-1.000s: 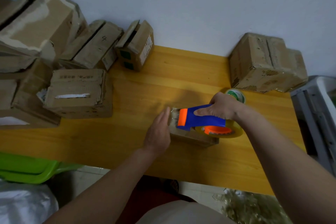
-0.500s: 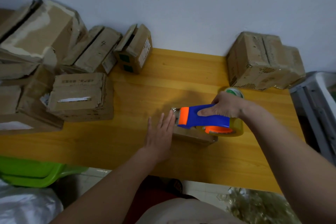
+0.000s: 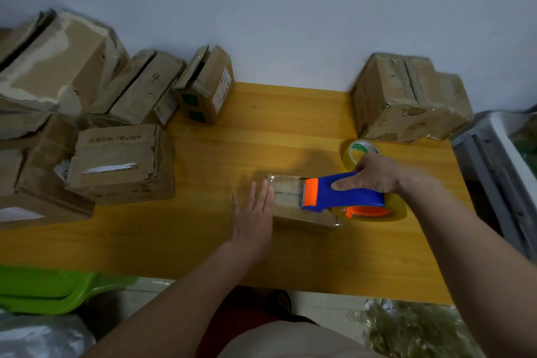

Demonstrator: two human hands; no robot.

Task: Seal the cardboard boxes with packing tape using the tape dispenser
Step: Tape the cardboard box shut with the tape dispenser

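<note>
A small flat cardboard box [image 3: 293, 197] lies in the middle of the yellow wooden table [image 3: 203, 229]. A strip of clear tape runs along its top. My right hand [image 3: 374, 176] grips the blue and orange tape dispenser [image 3: 345, 197], which sits over the right half of the box with its orange blade end pointing left. Its tape roll hangs past the box's right edge. My left hand [image 3: 254, 219] lies flat with straight fingers against the box's left side.
Several worn cardboard boxes [image 3: 122, 163] are piled on the left and back left. A larger box [image 3: 406, 99] stands back right, with a spare tape roll [image 3: 359, 151] in front of it. A green plastic stool [image 3: 49, 288] is lower left, a grey rack [image 3: 499, 166] at right.
The dispenser has slid right along the box top, uncovering taped surface. My left hand dropped from the box's top edge to lie flat with straight fingers against its left side.
</note>
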